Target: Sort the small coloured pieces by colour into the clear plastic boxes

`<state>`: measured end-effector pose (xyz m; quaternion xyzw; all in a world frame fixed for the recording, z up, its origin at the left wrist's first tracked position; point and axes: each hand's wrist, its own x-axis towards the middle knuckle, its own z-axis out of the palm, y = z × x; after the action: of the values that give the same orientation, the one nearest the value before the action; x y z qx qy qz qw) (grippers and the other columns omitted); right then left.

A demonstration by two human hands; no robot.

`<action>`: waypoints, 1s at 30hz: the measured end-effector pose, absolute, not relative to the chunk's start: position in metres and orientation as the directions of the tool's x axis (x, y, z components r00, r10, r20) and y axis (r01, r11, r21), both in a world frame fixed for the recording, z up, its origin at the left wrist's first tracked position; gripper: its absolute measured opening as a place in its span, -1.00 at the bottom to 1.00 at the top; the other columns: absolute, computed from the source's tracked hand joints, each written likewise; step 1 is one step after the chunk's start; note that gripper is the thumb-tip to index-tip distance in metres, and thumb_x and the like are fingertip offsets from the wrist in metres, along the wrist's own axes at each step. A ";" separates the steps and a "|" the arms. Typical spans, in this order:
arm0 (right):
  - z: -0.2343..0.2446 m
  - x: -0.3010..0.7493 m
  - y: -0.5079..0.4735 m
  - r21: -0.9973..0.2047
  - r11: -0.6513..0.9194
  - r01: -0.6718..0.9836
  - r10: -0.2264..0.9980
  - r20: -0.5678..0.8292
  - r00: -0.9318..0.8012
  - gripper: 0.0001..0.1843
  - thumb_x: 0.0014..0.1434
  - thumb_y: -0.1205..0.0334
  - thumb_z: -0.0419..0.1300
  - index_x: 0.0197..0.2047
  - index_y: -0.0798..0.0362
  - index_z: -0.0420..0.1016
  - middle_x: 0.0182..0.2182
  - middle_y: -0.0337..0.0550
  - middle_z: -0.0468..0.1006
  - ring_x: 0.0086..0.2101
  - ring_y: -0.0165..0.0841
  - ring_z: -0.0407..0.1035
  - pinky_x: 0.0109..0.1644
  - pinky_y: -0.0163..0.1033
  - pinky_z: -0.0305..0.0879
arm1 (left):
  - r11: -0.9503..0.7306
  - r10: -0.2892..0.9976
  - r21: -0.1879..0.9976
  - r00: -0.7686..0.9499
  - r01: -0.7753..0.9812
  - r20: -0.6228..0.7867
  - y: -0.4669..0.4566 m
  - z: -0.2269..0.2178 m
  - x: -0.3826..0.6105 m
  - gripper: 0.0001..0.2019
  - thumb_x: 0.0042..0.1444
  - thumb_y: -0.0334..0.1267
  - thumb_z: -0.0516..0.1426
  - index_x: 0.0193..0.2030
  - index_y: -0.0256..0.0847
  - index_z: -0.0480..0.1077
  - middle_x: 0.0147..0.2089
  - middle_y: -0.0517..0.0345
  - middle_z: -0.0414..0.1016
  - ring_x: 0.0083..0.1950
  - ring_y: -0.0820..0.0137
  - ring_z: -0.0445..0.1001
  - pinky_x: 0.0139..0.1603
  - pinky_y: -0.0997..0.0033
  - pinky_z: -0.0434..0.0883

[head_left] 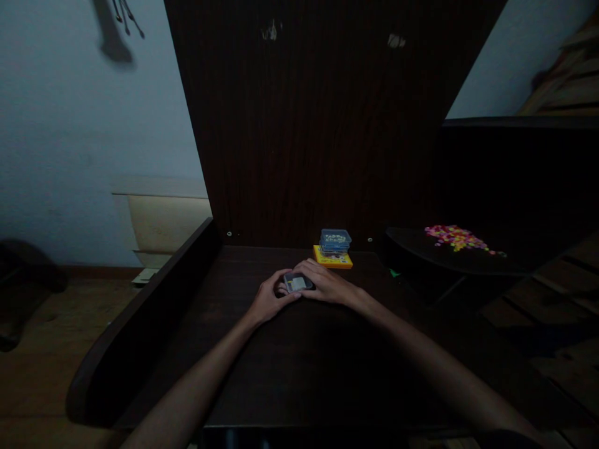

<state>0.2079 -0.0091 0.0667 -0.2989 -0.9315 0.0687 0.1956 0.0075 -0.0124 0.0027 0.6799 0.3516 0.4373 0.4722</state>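
Between my two hands is a small clear plastic case [296, 284] with something pale inside. My left hand [271, 298] grips its left side, the thumb along the near edge. On the other side my right hand [325, 282] closes over the right and far edges. Just beyond my right hand, a yellow box [346, 262] lies flat on the dark desk [281, 362]. On top of it sit stacked clear plastic cases [336, 239], the upper one with small pale bits inside.
A heap of pink, red and yellow small pieces [456, 238] lies on a dark curved shelf [412, 240] at the right. A raised wooden side rail [140, 318] bounds the desk's left. Behind stands a tall dark panel [318, 137]. A small green scrap [394, 273] lies below the shelf.
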 end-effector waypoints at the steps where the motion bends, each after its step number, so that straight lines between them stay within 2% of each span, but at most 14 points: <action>1: 0.066 0.206 -0.009 -0.222 0.816 0.534 0.578 0.325 -0.749 -0.58 0.17 0.22 0.18 0.09 0.12 0.29 -0.04 0.01 0.41 -0.02 -0.25 0.27 0.04 -0.11 0.31 | -0.285 0.901 0.957 0.353 0.049 0.251 -0.012 0.002 0.007 -0.38 -0.12 -0.17 0.32 0.11 -0.25 0.29 -0.09 0.03 0.51 -0.23 0.40 0.51 -0.16 0.36 0.48; 6: 0.058 0.202 -0.010 -0.005 0.814 0.581 0.556 0.294 -0.777 -0.57 0.19 0.20 0.14 0.11 0.20 0.33 0.04 0.12 0.42 0.04 -0.20 0.31 0.08 -0.10 0.33 | -0.197 0.936 0.980 0.291 -0.031 0.198 -0.008 0.001 0.007 -0.36 -0.21 -0.22 0.36 0.07 -0.29 0.34 -0.15 0.04 0.55 -0.20 0.38 0.53 -0.12 0.36 0.48; 11: 0.038 0.201 -0.009 0.265 0.754 0.602 0.558 0.225 -0.799 -0.52 0.24 0.28 0.01 0.20 0.30 0.24 0.14 0.25 0.34 0.13 -0.15 0.26 0.02 -0.10 0.41 | -0.086 0.958 0.985 0.260 -0.148 0.122 -0.007 0.004 0.011 -0.35 -0.29 -0.29 0.39 0.02 -0.34 0.38 -0.15 0.01 0.58 -0.18 0.36 0.55 -0.06 0.33 0.48; 15: 0.027 0.204 -0.008 0.411 0.722 0.557 0.504 0.239 -0.830 -0.51 0.24 0.32 0.00 0.21 0.30 0.22 0.15 0.26 0.33 0.15 -0.14 0.25 -0.01 -0.16 0.43 | -0.005 0.963 0.964 0.258 -0.267 0.076 -0.004 0.004 0.015 -0.35 -0.37 -0.30 0.42 -0.03 -0.36 0.42 -0.20 0.01 0.59 -0.22 0.36 0.56 -0.06 0.31 0.47; 24: 0.028 0.208 -0.002 0.628 0.657 0.417 0.267 0.323 -0.908 -0.55 0.26 0.36 -0.05 0.13 0.49 0.26 0.01 0.38 0.45 0.04 -0.07 0.36 0.04 -0.09 0.41 | 0.024 0.969 0.945 0.240 -0.327 0.058 -0.006 0.010 0.021 -0.36 -0.41 -0.29 0.43 -0.07 -0.37 0.44 -0.28 0.05 0.60 -0.27 0.38 0.56 -0.11 0.38 0.47; 30: 0.028 0.208 -0.007 0.656 0.631 0.414 0.283 0.302 -0.910 -0.56 0.28 0.37 -0.10 0.13 0.49 0.25 -0.02 0.36 0.47 0.01 -0.09 0.39 -0.01 -0.10 0.44 | 0.052 0.969 0.945 0.247 -0.322 0.030 -0.007 0.010 0.022 -0.35 -0.44 -0.27 0.44 -0.09 -0.37 0.44 -0.20 0.01 0.60 -0.23 0.37 0.56 -0.07 0.37 0.46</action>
<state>0.2081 -0.0074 0.0278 -0.1937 -0.8991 -0.3832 0.0855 0.0220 -0.0074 0.0101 0.4662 0.3467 0.5065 0.6371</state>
